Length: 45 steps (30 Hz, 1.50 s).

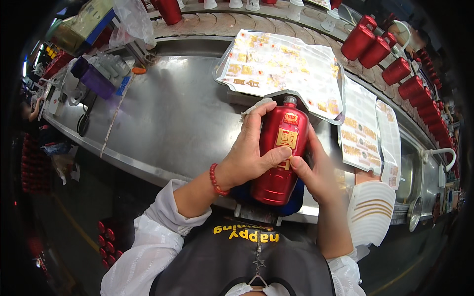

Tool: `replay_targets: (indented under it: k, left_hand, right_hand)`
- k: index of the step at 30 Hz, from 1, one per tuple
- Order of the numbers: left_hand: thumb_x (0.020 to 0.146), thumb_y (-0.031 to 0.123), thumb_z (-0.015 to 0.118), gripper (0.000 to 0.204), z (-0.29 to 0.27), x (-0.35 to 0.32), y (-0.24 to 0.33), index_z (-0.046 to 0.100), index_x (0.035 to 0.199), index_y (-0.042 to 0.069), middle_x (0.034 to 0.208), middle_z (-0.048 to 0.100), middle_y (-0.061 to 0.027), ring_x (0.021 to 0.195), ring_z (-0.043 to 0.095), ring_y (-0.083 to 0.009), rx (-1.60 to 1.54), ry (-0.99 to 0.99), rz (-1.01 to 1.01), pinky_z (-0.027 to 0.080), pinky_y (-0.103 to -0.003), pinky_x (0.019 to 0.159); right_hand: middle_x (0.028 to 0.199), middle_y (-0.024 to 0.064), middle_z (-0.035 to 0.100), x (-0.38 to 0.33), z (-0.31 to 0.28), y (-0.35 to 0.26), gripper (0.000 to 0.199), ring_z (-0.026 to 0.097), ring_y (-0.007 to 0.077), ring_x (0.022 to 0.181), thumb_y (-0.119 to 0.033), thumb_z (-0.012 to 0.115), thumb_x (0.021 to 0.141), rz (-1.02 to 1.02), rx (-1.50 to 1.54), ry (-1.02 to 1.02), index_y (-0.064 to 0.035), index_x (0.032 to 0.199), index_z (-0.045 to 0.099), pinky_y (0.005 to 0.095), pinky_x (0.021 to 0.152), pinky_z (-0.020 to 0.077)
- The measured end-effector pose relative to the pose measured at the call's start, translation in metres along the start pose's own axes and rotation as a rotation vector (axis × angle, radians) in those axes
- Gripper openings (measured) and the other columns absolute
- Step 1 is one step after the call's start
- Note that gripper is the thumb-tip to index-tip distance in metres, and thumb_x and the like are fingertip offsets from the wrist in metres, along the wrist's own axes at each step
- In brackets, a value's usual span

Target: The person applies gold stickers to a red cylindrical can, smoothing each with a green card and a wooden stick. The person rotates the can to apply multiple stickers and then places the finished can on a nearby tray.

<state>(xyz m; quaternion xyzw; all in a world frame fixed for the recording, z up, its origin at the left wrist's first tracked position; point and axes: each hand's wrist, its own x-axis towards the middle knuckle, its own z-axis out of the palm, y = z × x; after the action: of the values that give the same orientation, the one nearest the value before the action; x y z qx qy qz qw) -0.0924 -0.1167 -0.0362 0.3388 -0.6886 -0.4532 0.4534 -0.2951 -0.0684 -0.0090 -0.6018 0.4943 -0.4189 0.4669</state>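
Observation:
A glossy red bottle (272, 185) with a dark grey neck lies tilted in front of me, its neck pointing away. My left hand (251, 150) wraps round its left side, the thumb pressing on the gold label (286, 138) at its front. Against the right side is my right hand (318, 172), with its thumb on the lower gold lettering beside the left thumb. Both hands are closed on the bottle. Dark blue padding (295, 201) shows beneath the bottle's base. Beyond the neck lies a stack of white sheets with gold stickers (291, 64).
More sticker sheets (360, 130) lie at the right, near a curved white stack (371, 212). A conveyor (207, 23) carries red bottles (358, 40) past the far side. On the metal table (163, 113), a purple bottle (93, 79) and an orange tool (139, 70) sit left.

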Motion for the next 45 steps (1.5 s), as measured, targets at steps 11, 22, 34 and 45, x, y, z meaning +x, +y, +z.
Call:
replay_targets:
  k: [11,22,34,45]
  left_hand:
    - [0.100,0.024,0.065,0.038,-0.004,0.036,0.003,0.050,0.128,0.002,0.121,0.058,-0.0097,0.110,0.057,-0.0126,-0.310,0.007,-0.229,0.049,-0.028,0.095]
    - [0.099,0.023,0.067,0.040,-0.003,0.037,0.002,0.049,0.127,0.001,0.119,0.059,-0.0096,0.107,0.058,-0.0120,-0.366,0.026,-0.279,0.050,-0.028,0.093]
    - [0.100,0.023,0.065,0.040,-0.003,0.035,-0.001,0.048,0.129,0.001,0.122,0.058,-0.0102,0.110,0.057,-0.0123,-0.334,0.002,-0.210,0.049,-0.028,0.095]
    - [0.102,0.031,0.062,0.047,-0.004,0.033,0.000,0.045,0.134,0.001,0.125,0.057,-0.0115,0.112,0.057,-0.0138,-0.365,-0.028,-0.219,0.049,-0.030,0.098]
  right_hand:
    - [0.150,0.0260,0.045,0.001,0.002,0.007,0.093,0.042,0.0301,0.142,-0.042,0.070,0.095,0.006,0.074,0.003,0.0100,0.155,0.022,0.0376,0.117,0.0304]
    - [0.150,0.0280,0.045,0.000,0.001,0.011,0.096,0.042,0.0310,0.142,-0.045,0.070,0.094,0.020,0.081,0.020,0.0105,0.155,0.022,0.0382,0.117,0.0301]
    - [0.150,0.0270,0.044,0.001,0.001,0.007,0.096,0.042,0.0303,0.142,-0.044,0.070,0.094,-0.001,0.061,0.001,0.0103,0.155,0.021,0.0383,0.117,0.0305]
    - [0.150,0.0255,0.045,0.000,0.000,0.014,0.093,0.042,0.0296,0.141,-0.045,0.069,0.095,0.006,0.082,0.006,0.0096,0.155,0.022,0.0378,0.117,0.0314]
